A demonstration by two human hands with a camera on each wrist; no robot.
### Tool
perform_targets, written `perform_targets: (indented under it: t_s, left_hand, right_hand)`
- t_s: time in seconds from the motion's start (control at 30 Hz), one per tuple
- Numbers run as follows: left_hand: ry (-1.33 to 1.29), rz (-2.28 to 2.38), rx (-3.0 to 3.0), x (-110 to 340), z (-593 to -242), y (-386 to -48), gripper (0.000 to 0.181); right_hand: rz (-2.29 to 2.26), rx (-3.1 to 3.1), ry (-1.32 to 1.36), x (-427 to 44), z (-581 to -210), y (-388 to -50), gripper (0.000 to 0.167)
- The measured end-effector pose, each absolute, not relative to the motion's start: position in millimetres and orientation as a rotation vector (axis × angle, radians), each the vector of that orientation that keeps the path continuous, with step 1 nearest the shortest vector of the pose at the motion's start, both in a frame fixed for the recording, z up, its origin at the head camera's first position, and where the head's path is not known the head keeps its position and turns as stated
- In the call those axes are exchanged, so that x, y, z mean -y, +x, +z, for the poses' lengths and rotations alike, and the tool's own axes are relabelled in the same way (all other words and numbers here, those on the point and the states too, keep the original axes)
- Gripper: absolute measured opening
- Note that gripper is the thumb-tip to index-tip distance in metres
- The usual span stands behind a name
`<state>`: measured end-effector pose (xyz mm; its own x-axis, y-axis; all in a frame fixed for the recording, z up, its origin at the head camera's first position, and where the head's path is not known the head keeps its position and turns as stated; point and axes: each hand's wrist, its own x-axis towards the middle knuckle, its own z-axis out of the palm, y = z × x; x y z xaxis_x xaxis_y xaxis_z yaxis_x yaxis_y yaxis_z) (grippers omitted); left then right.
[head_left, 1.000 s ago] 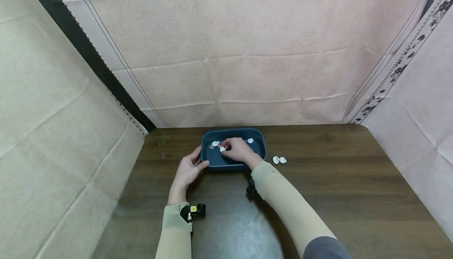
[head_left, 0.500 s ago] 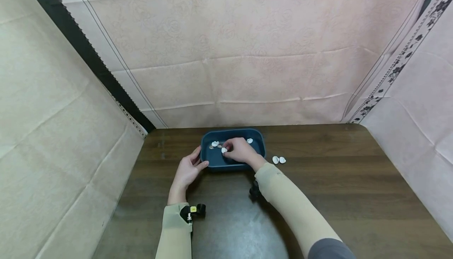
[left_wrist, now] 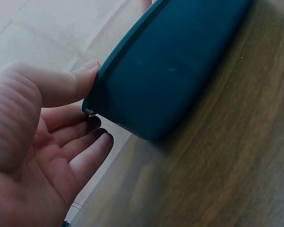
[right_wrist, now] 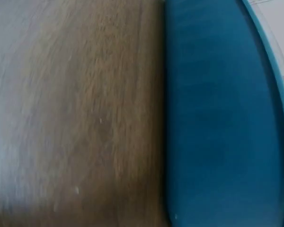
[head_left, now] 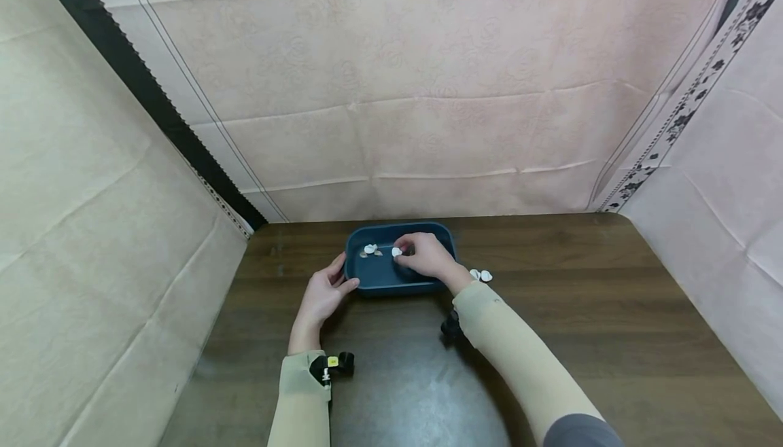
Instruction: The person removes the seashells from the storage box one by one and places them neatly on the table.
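Note:
A dark blue rectangular tray stands near the far edge of the wooden table. My left hand grips its left end; in the left wrist view the thumb lies on the rim while the other fingers curl behind. Over the tray, my right hand pinches a small white shell between thumb and fingertips. A white shell and small brownish pieces lie at the tray's left. The right hand covers the tray's right part. In the right wrist view, the tray's side hides nearly all of that hand.
Two white shells lie on the table just right of the tray, partly behind the right wrist. A pale cloth hangs along the table's back edge, with more cloth on both sides.
My right hand has moved a little right across the tray, carrying the white shell. It now covers the shell at the tray's right. The left hand keeps its grip on the tray.

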<state>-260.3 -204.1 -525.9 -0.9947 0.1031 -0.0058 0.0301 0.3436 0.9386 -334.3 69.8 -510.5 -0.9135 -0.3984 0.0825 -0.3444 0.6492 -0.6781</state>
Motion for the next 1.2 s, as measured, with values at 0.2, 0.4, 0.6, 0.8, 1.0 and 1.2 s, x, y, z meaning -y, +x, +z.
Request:
perform_targets:
  t_s: [0.2, 0.4, 0.6, 0.8, 1.0, 1.2]
  left_hand:
    - [0.131, 1.763, -2.526, 205, -527, -260, 0.070]
    - [0.126, 1.765, -2.519, 204, -526, -261, 0.070]
    - [0.141, 1.776, -2.508, 203, -524, -260, 0.071]
    - [0.150, 1.779, -2.506, 203, -525, -261, 0.071]
    - [0.144, 1.783, -2.497, 203, -525, -261, 0.072]
    - [0.146, 1.773, -2.514, 204, -526, -260, 0.072]
  right_hand:
    - [-1.224, -2.823, -0.646, -83, -506, -330, 0.031]
    - [-1.336, -2.856, -0.605, -99, -506, -324, 0.032]
    - [-1.457, -2.874, -0.570, -114, -504, -312, 0.027]
    - [-1.615, -2.885, -0.508, -130, -499, -303, 0.031]
    - [-1.683, -2.877, -0.414, -153, -501, -295, 0.028]
    - [-1.750, -2.814, -0.359, -173, -498, -286, 0.029]
